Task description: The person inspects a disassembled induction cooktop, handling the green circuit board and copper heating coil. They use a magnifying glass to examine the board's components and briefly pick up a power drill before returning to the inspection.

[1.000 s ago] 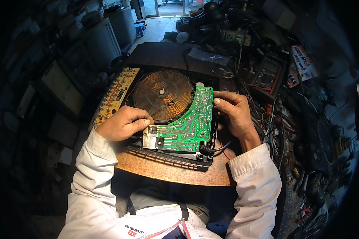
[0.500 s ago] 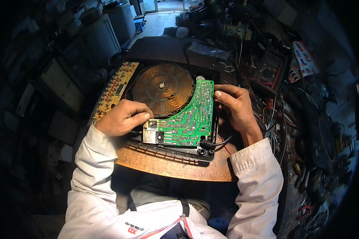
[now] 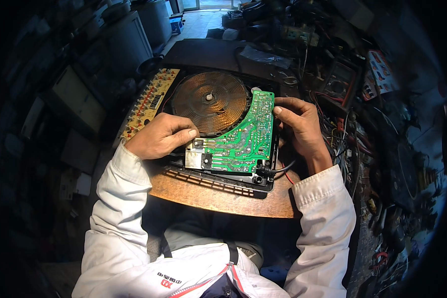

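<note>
The green circuit board (image 3: 248,141) sat over the black housing (image 3: 266,189) on the worktop (image 3: 223,204), beside the copper coil (image 3: 211,109). The left hand (image 3: 160,137) pinched its left corner, the right hand (image 3: 304,128) its right edge; fingers beneath were mostly hidden. Even edge support, without tugging the black cable (image 3: 285,169), seemed wisest.

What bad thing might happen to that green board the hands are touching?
The green circuit board is gripped just at its edges by the left hand and right hand, so it might slip and scrape the flat copper coil beside it.

The black cable by its lower right corner might get tugged if the board is lifted.

The board's soldered side is bare, so sharp bits could prick a fingertip.
</note>
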{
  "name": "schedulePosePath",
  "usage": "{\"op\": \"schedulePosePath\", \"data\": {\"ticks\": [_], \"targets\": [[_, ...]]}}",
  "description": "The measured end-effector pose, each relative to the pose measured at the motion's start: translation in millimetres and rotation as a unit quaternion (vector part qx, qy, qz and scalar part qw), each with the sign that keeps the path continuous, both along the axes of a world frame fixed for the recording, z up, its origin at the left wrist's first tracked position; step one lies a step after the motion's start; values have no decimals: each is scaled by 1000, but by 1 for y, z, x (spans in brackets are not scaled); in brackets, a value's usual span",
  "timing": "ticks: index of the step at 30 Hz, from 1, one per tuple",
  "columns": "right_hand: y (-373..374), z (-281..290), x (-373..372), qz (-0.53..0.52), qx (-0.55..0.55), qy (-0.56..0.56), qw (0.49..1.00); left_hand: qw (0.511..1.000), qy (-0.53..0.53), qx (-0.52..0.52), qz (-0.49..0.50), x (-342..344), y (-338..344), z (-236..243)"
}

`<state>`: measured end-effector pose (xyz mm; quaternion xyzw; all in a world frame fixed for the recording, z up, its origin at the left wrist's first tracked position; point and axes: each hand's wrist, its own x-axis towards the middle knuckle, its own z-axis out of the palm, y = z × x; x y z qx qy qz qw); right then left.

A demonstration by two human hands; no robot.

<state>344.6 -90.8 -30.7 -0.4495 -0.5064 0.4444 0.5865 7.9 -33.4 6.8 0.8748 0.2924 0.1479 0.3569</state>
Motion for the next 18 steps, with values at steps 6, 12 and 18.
{"op": "schedulePosePath", "data": {"ticks": [6,12,18], "targets": [[-1,1,0,-3,-3,-4,1000,1000,0,5,-7,-1,1,0],[1,-1,-1,0,2,-2,1000,1000,5,12,-5,-1,0,0],[1,-1,1,-3,2,-4,1000,1000,5,13,-7,0,2,-2]]}}
